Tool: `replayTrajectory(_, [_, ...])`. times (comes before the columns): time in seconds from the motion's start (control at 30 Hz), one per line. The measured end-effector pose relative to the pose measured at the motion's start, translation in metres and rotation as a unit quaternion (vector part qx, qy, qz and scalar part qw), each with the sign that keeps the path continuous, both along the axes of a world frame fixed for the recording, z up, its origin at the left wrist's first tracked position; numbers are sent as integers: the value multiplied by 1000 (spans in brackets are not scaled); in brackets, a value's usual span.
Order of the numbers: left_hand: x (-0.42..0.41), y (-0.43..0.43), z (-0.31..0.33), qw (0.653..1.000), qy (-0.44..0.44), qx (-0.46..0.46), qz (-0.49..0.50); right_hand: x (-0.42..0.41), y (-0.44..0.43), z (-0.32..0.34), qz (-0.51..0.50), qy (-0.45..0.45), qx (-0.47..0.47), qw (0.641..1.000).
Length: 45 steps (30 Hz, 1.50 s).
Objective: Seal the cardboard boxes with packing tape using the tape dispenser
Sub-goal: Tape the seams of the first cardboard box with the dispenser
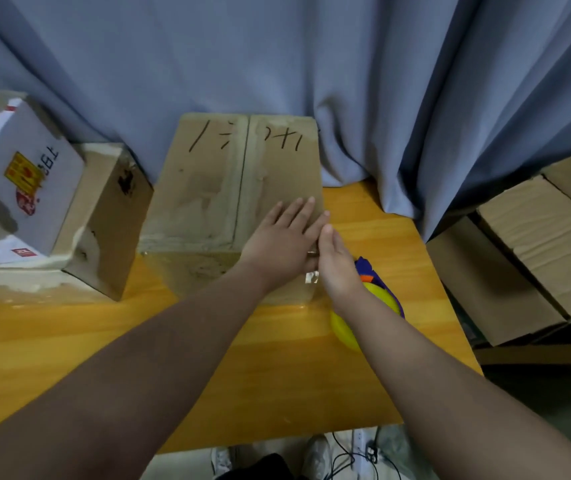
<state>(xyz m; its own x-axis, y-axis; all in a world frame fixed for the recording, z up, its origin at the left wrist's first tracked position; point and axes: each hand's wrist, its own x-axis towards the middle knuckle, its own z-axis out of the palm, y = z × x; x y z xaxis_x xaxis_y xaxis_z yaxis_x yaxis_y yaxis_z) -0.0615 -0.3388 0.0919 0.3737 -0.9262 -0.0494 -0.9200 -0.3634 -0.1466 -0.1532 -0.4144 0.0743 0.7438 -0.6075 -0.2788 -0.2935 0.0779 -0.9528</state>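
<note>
A brown cardboard box with black handwriting stands at the back middle of the wooden table; its top flaps are closed along a centre seam. My left hand lies flat with straight fingers on the box's near right top corner. My right hand presses with straight fingers against the box's right side edge, beside a shiny bit of tape. The tape dispenser, yellow with purple and orange parts, lies on the table right under my right wrist, partly hidden by it.
Another cardboard box stands at the left with a white printed carton tilted on it. Flattened cardboard sheets lie stacked beyond the table's right edge. A blue curtain hangs behind. Shoes and cables show on the floor below the near edge.
</note>
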Motion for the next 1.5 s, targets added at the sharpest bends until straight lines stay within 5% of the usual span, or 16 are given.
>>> replayTrajectory(0.23, [26, 54, -10, 998, -33, -48, -31, 8, 4, -16, -37, 57, -124, 990])
replayTrajectory(0.47, [81, 153, -9, 998, 4, -45, 45, 9, 14, -12, -96, 64, -135, 984])
replayTrajectory(0.73, [109, 192, -12, 986, 111, -109, 52, 17, 27, -13, -201, 91, -44, 974])
replayTrajectory(0.9, [132, 213, 1, 996, 58, 4, -63, 44, 44, -5, -314, 138, 30, 939])
replayTrajectory(1.1, [126, 210, 13, 995, 50, 6, -92, 77, 72, 5, -319, 111, 12, 941])
replayTrajectory(1.33, [84, 194, 9, 985, 69, 29, -157, 81, 67, -2, -193, 139, -39, 970])
replayTrajectory(1.5, [48, 146, -6, 992, 51, 10, -116, 72, 73, 4, -136, 102, -25, 985])
